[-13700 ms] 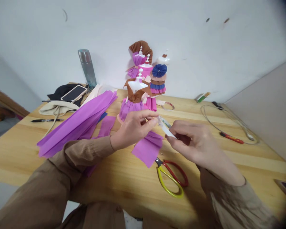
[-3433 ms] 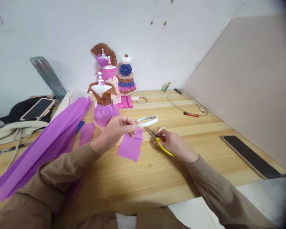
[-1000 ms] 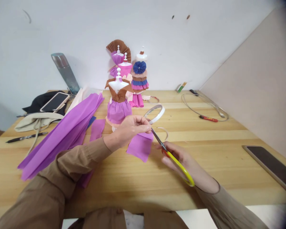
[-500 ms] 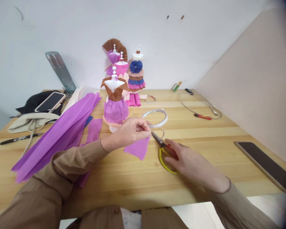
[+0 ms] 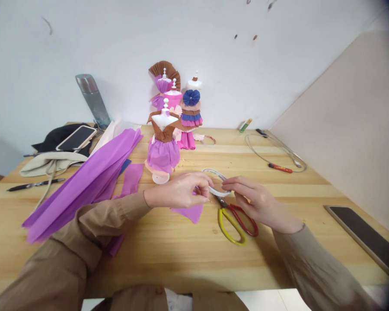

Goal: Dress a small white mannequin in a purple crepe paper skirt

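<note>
My left hand [image 5: 178, 194] is closed in a pinch on a small piece of purple crepe paper [image 5: 189, 211] that rests on the wooden table [image 5: 181, 255]. A white tape roll [image 5: 216, 181] sits between both hands. My right hand [image 5: 257, 201] pinches the roll's right edge with thumb and forefinger. The scissors [image 5: 235, 218] with one red and one yellow handle lie flat on the table just below my right hand, untouched.
Mini mannequins in paper dresses [image 5: 164, 142] stand behind my hands. A long purple crepe bundle [image 5: 87, 179] lies left, with a phone [image 5: 76, 138] on a bag, a pen [image 5: 32, 185] and a bottle [image 5: 93, 101]. A cable [image 5: 272, 151] and a dark tablet [image 5: 363, 235] lie right.
My right hand has let go of the scissors, which now lie on the table, and moved up to the tape roll. My left hand has lowered the purple piece to the table.
</note>
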`<state>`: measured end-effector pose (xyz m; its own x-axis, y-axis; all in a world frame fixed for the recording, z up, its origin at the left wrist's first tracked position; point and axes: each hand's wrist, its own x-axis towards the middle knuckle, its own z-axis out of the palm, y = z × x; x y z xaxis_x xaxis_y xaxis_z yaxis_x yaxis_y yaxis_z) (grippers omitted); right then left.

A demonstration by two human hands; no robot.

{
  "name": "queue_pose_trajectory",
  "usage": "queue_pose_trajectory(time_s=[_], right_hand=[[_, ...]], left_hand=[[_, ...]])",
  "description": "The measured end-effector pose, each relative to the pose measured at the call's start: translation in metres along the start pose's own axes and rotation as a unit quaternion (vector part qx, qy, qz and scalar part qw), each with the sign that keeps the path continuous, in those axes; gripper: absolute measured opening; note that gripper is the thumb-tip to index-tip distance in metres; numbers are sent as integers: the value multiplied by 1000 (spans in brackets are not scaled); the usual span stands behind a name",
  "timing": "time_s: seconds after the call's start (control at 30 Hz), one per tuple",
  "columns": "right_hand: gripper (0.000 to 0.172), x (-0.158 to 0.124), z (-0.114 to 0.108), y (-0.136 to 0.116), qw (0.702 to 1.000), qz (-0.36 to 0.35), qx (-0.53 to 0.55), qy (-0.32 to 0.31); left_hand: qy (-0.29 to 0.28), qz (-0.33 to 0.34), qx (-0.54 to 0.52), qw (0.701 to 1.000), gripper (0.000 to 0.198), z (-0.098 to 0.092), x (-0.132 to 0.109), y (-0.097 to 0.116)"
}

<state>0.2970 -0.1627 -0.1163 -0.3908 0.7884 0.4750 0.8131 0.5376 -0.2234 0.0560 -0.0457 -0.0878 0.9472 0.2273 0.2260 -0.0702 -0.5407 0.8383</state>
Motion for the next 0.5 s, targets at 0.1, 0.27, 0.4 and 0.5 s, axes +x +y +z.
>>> queue_pose_trajectory(time_s=[0.1,0.27,0.4,0.5], right_hand=[[26,-5,6,12,999,41,2,-5],[32,-25,19,38,988,135,-30,-69],[30,-28,19,41,981,175,-22,-82],[33,-17,15,35,975,205,-1,-82]], left_hand=[[15,-33,-31,999,15,-2,1,-3],[47,-66,-94,992,10,-8,0,3],[47,-100,-234,966,16,-14,-2,14],[52,-104,-306,945,25,-17,-2,18]])
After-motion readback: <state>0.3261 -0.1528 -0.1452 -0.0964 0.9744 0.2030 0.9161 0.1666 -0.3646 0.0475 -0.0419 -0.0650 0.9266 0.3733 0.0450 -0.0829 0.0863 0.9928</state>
